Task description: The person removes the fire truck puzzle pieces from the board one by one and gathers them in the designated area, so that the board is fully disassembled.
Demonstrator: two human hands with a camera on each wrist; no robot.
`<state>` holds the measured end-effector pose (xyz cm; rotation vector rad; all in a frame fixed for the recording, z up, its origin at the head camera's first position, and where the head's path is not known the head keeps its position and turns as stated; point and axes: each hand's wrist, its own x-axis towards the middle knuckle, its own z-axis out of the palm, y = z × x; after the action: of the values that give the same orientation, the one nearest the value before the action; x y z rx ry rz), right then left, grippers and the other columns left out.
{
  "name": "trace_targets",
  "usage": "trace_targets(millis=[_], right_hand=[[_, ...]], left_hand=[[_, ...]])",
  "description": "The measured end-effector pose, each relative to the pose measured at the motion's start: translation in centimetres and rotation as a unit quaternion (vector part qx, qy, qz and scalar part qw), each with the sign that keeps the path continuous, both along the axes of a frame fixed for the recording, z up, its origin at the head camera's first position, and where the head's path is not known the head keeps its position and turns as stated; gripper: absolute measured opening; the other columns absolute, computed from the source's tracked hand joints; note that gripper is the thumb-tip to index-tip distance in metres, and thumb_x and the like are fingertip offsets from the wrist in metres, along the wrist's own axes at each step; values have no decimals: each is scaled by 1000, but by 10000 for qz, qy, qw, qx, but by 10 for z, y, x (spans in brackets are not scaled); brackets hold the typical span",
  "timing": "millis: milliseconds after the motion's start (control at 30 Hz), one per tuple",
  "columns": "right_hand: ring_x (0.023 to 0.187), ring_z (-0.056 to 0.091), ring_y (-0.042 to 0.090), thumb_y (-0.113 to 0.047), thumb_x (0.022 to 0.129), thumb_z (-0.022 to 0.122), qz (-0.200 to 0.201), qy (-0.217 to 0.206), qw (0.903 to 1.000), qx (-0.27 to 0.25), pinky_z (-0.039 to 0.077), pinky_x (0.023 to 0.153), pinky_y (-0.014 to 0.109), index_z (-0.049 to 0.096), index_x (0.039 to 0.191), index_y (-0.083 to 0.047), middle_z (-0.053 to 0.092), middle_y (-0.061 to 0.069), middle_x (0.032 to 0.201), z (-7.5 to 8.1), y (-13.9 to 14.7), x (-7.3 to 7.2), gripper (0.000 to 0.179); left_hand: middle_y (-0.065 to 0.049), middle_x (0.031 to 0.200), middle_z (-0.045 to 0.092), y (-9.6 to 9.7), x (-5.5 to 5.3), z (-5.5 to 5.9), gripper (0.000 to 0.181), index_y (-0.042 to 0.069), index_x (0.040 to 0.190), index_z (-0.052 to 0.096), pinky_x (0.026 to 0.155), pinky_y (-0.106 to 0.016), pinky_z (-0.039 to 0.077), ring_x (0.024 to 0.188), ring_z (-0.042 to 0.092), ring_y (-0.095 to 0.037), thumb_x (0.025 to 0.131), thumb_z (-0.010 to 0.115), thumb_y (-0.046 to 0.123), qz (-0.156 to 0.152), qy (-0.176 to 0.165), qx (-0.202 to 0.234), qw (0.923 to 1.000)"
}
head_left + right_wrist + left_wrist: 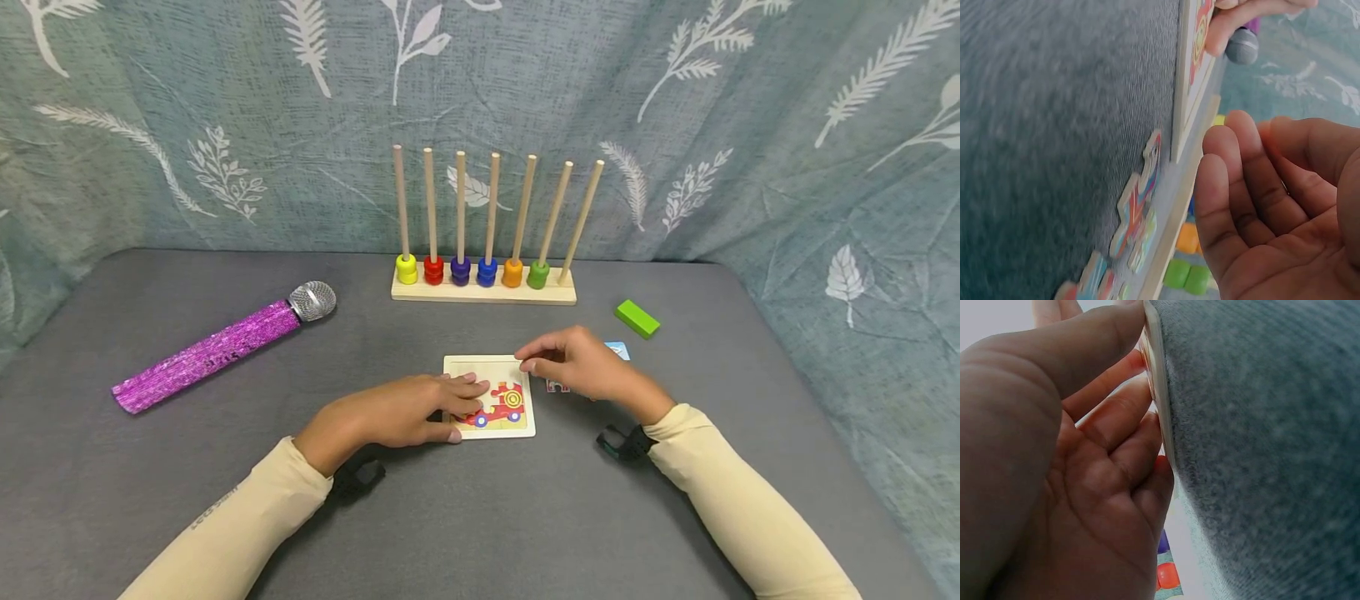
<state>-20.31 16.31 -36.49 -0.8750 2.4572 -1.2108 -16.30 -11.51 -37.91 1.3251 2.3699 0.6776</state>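
A wooden tray puzzle (495, 362) with a red car picture lies on the table, some pieces set in its frame. My left hand (416, 410) rests on its left part, fingers spread over the picture and thumb at the near edge. In the left wrist view those fingers (1119, 412) touch the board's edge. My right hand (581, 362) hovers by the board's upper right corner, fingers loosely bent, with nothing visible between them in the right wrist view. Loose puzzle pieces (1138, 206) lie beneath and beside it, partly hidden by it in the head view.
Behind the board stands a wooden peg rack (483, 292) with coloured beads on its rods. A green block (637, 319) lies to the right. On the left lies a microphone (225, 346) with a glittery purple handle. A patterned cloth (487, 108) hangs behind the table.
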Motion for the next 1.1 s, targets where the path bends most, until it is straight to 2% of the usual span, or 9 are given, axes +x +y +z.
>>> trace_targets(millis=[133,333,500,567,667,733,800,1100], right_hand=[[56,55,20,-7,94,63,35,10,10000,-11,43,48,26,73,107,0,72,7,88,-1,-5,0,18],[53,50,10,-9,94,64,137,-67,9998,99,41,49,24,73,106,-1,72,5,87,-1,-11,0,18],[53,49,9,-9,96,59,165,-152,9996,177,41,48,25,73,109,-2,72,2,89,-1,-13,0,20],[60,55,9,-11,96,59,198,-138,9995,210,44,52,25,73,110,-3,73,1,92,-2,-13,0,21],[76,64,10,-10,95,62,346,-133,9990,232,51,66,26,71,112,-2,72,3,99,-1,-15,0,21],[90,66,11,-9,94,63,457,-175,9985,227,53,77,27,70,113,0,72,4,102,-1,-15,-1,22],[93,67,13,-6,94,63,562,-227,9979,212,53,81,28,69,114,1,72,6,104,-1,-16,-1,23],[81,64,12,-10,97,59,584,-252,9977,246,50,68,28,69,115,1,72,5,99,0,-17,-1,23]], left_hand=[[-10,151,39,0,1,1,46,2,138,54,110,-49,29,141,29,-29,95,64,18,36,-65,-36,10000],[-10,151,40,0,1,1,46,2,137,55,110,-49,29,141,29,-29,95,64,17,74,-48,-48,9999],[-10,150,40,0,1,0,46,2,137,54,110,-50,29,141,29,-29,95,64,17,54,-40,-33,10000],[-10,150,40,1,1,1,46,2,137,54,110,-50,29,141,29,-29,95,64,17,55,-43,-30,10000],[-9,151,39,1,1,2,46,2,137,54,110,-50,28,142,28,-28,95,64,17,105,-82,-58,9999],[-8,151,39,1,1,2,47,2,138,54,110,-49,28,142,28,-28,95,65,17,137,-105,-77,9998],[-8,151,39,2,1,3,47,2,138,54,111,-49,27,142,27,-27,94,65,17,171,-135,-107,9997],[-7,152,38,2,2,4,48,4,139,53,111,-49,28,142,26,-27,95,65,18,164,-158,-174,9996]])
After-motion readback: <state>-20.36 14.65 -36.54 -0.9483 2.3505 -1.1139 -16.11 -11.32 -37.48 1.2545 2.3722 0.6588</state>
